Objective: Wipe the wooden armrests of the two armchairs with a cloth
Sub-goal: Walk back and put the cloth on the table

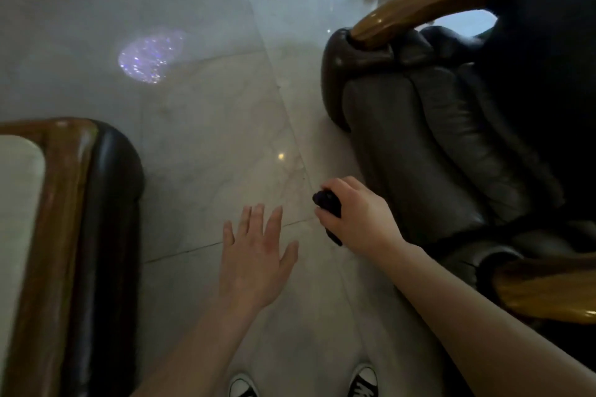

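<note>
Your shoes stand at 6 o'clock on open floor. Your left hand is spread wide; your right hand grips the cloth, armchair at 3.

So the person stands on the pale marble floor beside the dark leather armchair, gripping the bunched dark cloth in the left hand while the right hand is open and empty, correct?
Not quite: the hands are swapped. The head view shows the bunched dark cloth gripped in the right hand, while the left hand is open and empty. The rest holds: the person stands on the pale marble floor beside the dark leather armchair.
</note>
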Tool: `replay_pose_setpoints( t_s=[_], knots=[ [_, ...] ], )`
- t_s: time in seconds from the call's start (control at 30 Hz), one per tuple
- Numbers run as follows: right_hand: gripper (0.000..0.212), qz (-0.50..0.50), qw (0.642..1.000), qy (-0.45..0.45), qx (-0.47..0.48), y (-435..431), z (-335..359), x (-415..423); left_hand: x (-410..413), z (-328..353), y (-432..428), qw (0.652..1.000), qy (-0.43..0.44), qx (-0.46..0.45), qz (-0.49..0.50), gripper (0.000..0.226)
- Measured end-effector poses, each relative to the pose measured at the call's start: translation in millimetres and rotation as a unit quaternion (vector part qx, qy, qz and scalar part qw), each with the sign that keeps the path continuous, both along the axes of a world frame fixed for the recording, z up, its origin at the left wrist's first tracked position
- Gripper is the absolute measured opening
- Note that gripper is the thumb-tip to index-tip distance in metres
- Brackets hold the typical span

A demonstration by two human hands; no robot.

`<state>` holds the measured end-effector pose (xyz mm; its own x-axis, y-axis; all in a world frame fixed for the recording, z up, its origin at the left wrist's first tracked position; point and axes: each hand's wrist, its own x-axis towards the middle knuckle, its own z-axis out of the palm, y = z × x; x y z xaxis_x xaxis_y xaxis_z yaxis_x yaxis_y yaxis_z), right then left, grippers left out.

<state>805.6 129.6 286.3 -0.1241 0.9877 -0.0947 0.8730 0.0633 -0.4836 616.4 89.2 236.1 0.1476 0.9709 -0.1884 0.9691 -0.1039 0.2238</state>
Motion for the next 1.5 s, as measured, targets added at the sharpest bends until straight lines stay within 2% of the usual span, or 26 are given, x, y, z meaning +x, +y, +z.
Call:
replay_pose_setpoints(
  t_s=[0.3, 0.53, 0.77, 0.83, 0.93, 1.13, 1.3, 1.5],
  knots=[
    [0.041, 0.107, 0.994, -0.013, -0.008, 13.7, 2.9, -174.2, -157.3, 1.1, -26.4, 0.995, 0.004, 0.003, 0.102, 0.070],
    [0.042, 0.199, 0.979, -0.020, -0.035, 30.5, -2.9, -259.4, -233.6, -1.3, -35.8, 0.982, 0.002, -0.007, 0.190, 0.071],
    [0.042, 0.339, 0.939, -0.044, -0.033, 58.1, -26.3, -326.9, -285.3, -15.3, -42.7, 0.967, 0.033, -0.012, 0.254, 0.065],
    [0.040, 0.364, 0.929, -0.046, -0.034, 64.3, -29.1, -345.4, -299.8, -16.9, -43.2, 0.962, 0.038, -0.019, 0.271, 0.071],
    [0.035, 0.393, 0.919, -0.032, -0.029, 68.7, -30.7, -374.4, -319.7, -19.6, -46.9, 0.949, 0.045, -0.029, 0.309, 0.078],
    [0.043, 0.442, 0.896, -0.019, -0.049, 63.0, -51.1, -450.0, -382.1, -45.4, -72.2, 0.928, 0.046, -0.032, 0.367, 0.070],
    [0.041, 0.495, 0.866, -0.032, -0.062, 42.6, -86.1, -527.2, -452.6, -77.3, -102.4, 0.920, 0.045, -0.050, 0.385, 0.072],
    [0.038, 0.495, 0.867, -0.036, -0.049, 31.2, -126.3, -615.3, -527.0, -126.0, -130.1, 0.901, 0.067, -0.069, 0.422, 0.078]
  ],
)
